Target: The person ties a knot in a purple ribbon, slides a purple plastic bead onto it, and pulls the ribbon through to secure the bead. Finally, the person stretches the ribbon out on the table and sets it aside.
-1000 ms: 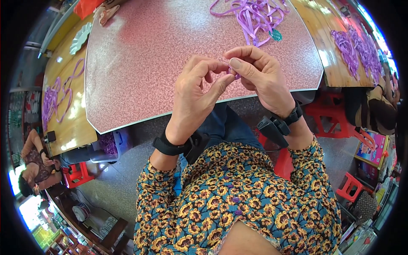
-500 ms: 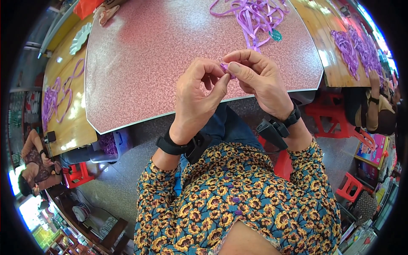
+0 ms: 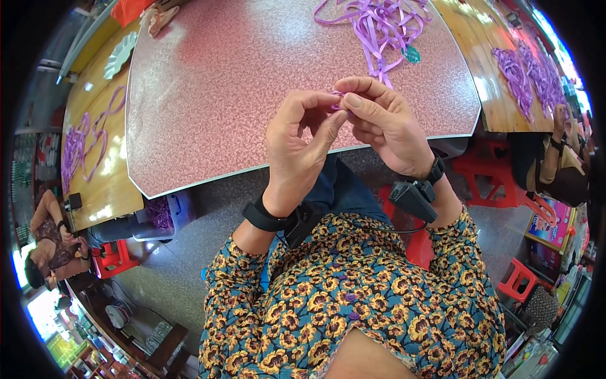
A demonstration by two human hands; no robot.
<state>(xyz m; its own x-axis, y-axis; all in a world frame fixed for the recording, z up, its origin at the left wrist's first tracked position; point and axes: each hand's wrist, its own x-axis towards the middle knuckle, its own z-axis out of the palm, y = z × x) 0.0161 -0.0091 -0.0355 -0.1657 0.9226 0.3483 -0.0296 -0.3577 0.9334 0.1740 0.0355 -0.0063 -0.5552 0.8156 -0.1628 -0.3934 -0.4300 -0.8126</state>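
Note:
Between my fingertips is a short piece of purple ribbon (image 3: 339, 101), mostly covered by the fingers. My left hand (image 3: 297, 142) pinches it from the left with thumb and forefinger. From the other side my right hand (image 3: 390, 123) grips it, thumb laid over the forefinger. Both hands are held over the near edge of the pink speckled table (image 3: 221, 120). Beyond them, at the far right of the tabletop, lies a tangled heap of purple ribbon (image 3: 388, 28), one strand trailing down toward my right hand. A small dark green tag (image 3: 411, 54) rests beside the heap.
Wooden tables flank mine, with purple ribbon bundles on the left table (image 3: 113, 170) and the right one (image 3: 470, 38). A scalloped pale dish (image 3: 120, 55) sits at left. A co-worker (image 3: 60, 237) is at left, another (image 3: 565, 158) at right. Red stools (image 3: 483, 167) stand below.
My left hand has shifted slightly right and tilted; the ribbon piece between the fingertips has turned and shows less. Both hands keep their pinch.

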